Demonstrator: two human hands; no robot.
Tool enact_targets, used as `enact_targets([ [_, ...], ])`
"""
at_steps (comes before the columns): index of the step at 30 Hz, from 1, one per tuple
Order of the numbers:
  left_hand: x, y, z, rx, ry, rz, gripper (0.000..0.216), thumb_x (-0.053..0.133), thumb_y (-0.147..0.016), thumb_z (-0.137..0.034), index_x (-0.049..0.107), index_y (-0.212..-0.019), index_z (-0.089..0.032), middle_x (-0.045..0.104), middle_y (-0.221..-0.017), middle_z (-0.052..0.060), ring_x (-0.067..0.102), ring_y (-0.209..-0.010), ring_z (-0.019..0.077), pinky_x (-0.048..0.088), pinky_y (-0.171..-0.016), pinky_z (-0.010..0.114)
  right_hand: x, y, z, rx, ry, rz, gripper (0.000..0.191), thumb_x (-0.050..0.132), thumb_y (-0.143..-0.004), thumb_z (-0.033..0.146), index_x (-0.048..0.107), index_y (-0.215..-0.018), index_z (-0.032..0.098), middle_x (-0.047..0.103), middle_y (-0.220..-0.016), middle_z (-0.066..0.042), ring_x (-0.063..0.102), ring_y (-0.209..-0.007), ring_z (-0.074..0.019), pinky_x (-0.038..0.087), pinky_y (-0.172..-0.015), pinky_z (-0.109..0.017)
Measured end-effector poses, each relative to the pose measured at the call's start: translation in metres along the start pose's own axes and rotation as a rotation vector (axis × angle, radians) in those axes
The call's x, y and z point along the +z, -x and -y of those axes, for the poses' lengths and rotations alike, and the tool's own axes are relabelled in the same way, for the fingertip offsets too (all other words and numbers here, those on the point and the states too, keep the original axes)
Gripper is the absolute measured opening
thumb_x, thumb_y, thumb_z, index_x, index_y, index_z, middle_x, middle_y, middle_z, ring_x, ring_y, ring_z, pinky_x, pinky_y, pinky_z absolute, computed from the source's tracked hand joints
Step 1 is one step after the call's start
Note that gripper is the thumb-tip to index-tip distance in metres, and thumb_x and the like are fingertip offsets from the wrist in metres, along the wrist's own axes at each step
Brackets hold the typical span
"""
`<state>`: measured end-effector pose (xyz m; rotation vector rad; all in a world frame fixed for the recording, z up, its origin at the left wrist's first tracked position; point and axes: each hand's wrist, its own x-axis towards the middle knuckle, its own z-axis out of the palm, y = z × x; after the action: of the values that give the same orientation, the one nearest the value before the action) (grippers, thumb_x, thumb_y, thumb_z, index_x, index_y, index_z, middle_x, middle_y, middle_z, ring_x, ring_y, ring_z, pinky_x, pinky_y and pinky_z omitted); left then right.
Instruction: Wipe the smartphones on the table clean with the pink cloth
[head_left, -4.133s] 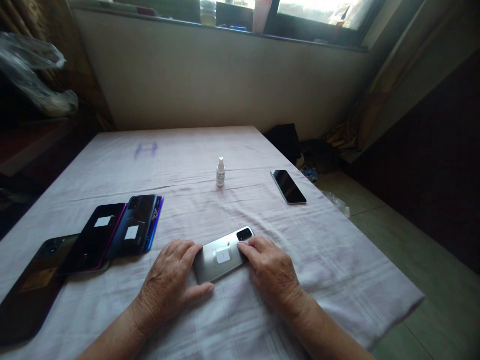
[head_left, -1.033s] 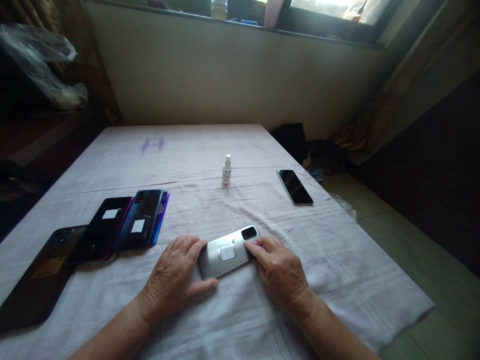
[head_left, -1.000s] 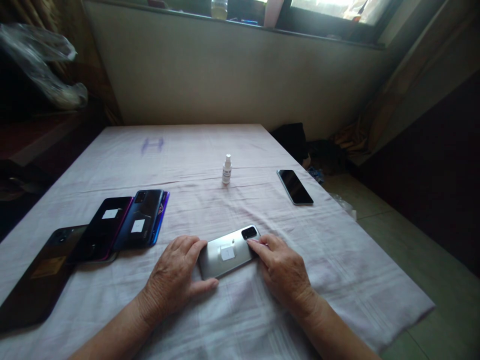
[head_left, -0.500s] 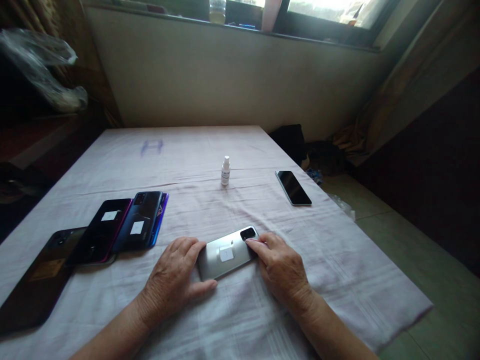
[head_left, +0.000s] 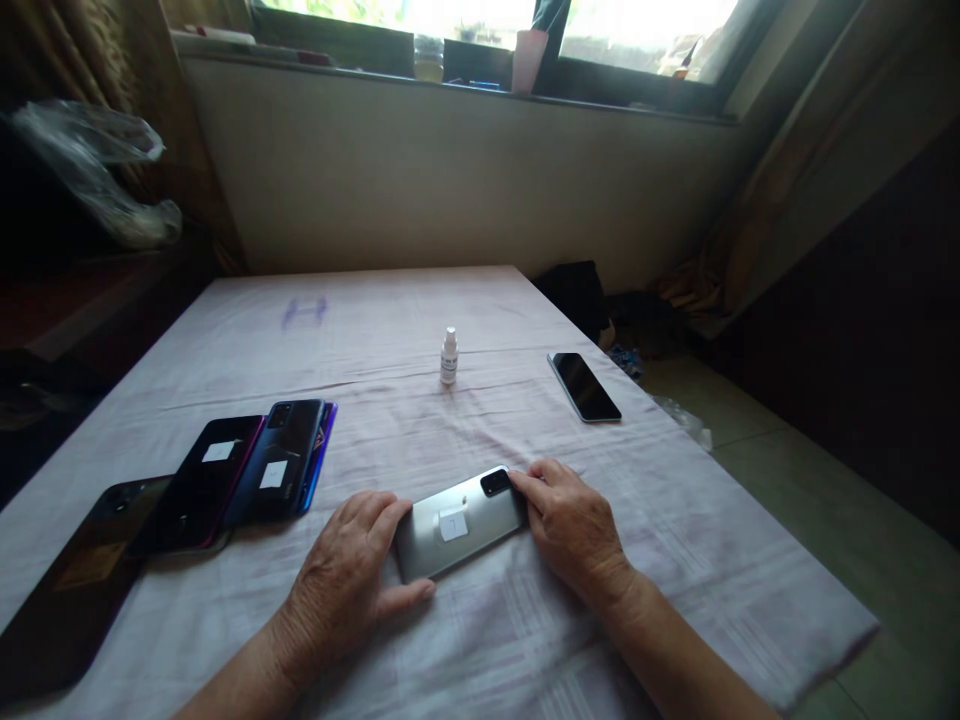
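A small white bottle with printed lettering stands upright on the pale checked cloth that covers the bench. Nearer the person than the bottle, and almost straight in front of it, the silver phone lies back side up, set at a slant, with a white paper label stuck on it and its dark camera block at the end toward the right. The left hand, nearer and to the left of the bottle, is spread partway, thumb at the phone's near edge and forefinger at the far corner, so it has hold of that end. The right hand, nearer and to the right of the bottle, is loosely curled, a fingertip touching the phone beside the camera block; its thumb is hidden, so I cannot tell whether it grips. Left of the bottle and nearer, several dark phones overlap in a row, two of them bearing white labels. Right of the bottle, well apart from it, a black-screened phone lies face up. Beyond the bottle to the left, a purple mark shows on the cloth
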<state>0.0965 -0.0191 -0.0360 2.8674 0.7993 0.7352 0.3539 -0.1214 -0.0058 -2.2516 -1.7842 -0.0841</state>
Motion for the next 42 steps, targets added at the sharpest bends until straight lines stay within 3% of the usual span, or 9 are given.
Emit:
enact_targets([
  [10, -0.003, -0.002, -0.001, -0.014, 0.005, 0.018, 0.057, 0.074, -0.072, -0.048, 0.057, -0.119, -0.02, 0.066, -0.113, 0.011, 0.062, -0.105, 0.0323, 0.052, -0.093, 0.047, -0.002, -0.003, -0.001, -0.013, -0.031, 0.026, 0.035, 0.051, -0.089, 0.009, 0.072, -0.11, 0.027, 0.066, -0.095, -0.004, 0.059, -0.087, -0.0167, 0.043, -0.073, -0.024],
  [16, -0.003, -0.002, -0.002, -0.022, 0.005, 0.008, 0.059, 0.075, -0.07, -0.046, 0.057, -0.119, -0.019, 0.065, -0.114, 0.011, 0.061, -0.106, 0.0329, 0.052, -0.093, 0.048, -0.003, -0.013, 0.0, -0.013, 0.002, 0.057, 0.032, 0.054, -0.088, 0.009, 0.074, -0.102, 0.029, 0.066, -0.095, -0.003, 0.059, -0.087, -0.0166, 0.042, -0.07, -0.024],
  [29, -0.004, -0.004, -0.003, 0.007, -0.023, 0.006, 0.063, 0.079, -0.067, -0.044, 0.056, -0.119, -0.016, 0.065, -0.112, 0.013, 0.061, -0.104, 0.0334, 0.052, -0.092, 0.047, -0.008, -0.027, 0.02, -0.181, -0.079, 0.168, 0.032, 0.055, -0.089, 0.01, 0.075, -0.105, 0.029, 0.068, -0.099, -0.002, 0.061, -0.086, -0.0162, 0.041, -0.069, -0.023],
  [35, -0.004, -0.004, -0.004, 0.004, -0.041, 0.024, 0.065, 0.08, -0.067, -0.041, 0.054, -0.121, -0.016, 0.064, -0.114, 0.013, 0.061, -0.105, 0.0333, 0.051, -0.092, 0.048, -0.006, -0.021, 0.014, -0.185, -0.068, 0.11, 0.033, 0.054, -0.089, 0.009, 0.074, -0.107, 0.029, 0.069, -0.099, -0.003, 0.06, -0.086, -0.0159, 0.042, -0.07, -0.023],
  [42, -0.004, -0.004, -0.003, 0.014, -0.048, 0.029, 0.068, 0.082, -0.065, -0.042, 0.053, -0.121, -0.015, 0.063, -0.114, 0.013, 0.06, -0.105, 0.0328, 0.051, -0.092, 0.047, 0.004, -0.002, 0.012, -0.331, -0.069, -0.064, 0.024, 0.055, -0.092, 0.011, 0.072, -0.104, 0.022, 0.068, -0.091, -0.005, 0.06, -0.08, -0.0171, 0.044, -0.069, -0.025],
])
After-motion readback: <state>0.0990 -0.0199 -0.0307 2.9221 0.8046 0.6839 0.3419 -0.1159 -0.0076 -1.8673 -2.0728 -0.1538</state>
